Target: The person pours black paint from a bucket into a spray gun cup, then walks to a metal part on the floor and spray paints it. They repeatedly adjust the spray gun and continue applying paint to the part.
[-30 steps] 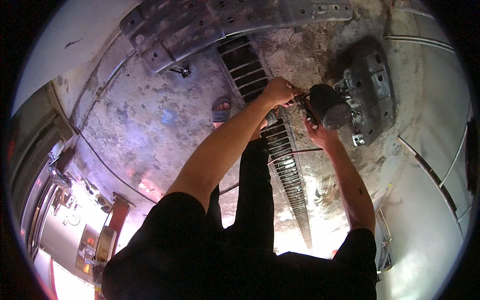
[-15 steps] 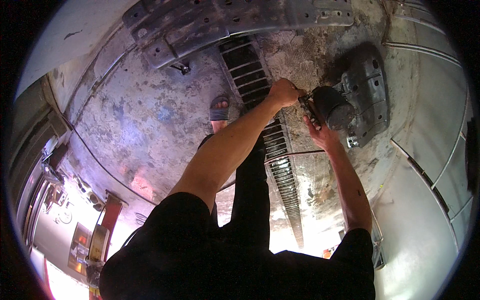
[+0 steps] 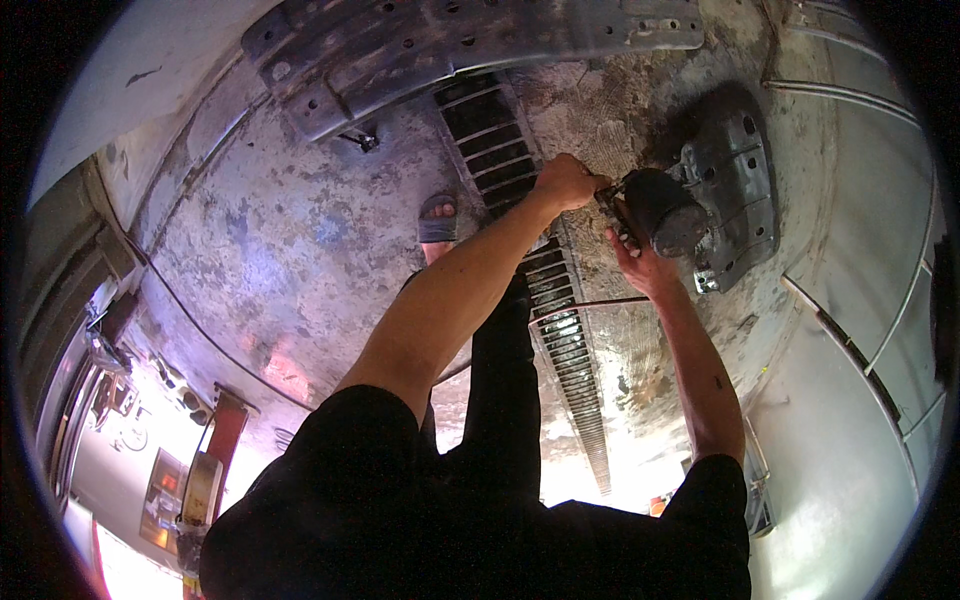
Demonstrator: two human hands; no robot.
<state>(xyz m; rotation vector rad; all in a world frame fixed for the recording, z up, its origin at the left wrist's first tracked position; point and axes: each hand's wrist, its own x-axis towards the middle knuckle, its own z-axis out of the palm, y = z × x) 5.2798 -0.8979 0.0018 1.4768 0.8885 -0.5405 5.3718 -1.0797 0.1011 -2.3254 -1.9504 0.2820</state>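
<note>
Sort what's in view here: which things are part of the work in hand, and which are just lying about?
In hand:
- dark cylindrical motor-like part, supported by the right hand
- left hand, closed at the part's near end
- grey metal casting right behind the part

Lying about:
- long perforated metal plate at the top
- floor drain grate
- red-and-yellow equipment at lower left

The cylindrical motor body (image 3: 665,212) is showing matte black. The bracket casting (image 3: 735,190) beside it is showing dull grey metal. The concrete floor (image 3: 290,230) is appearing mottled grey with bluish and rust-brown stains. The slotted drain grate (image 3: 560,330) is appearing dark grey. The sandal strap (image 3: 438,230) is appearing grey.
</note>
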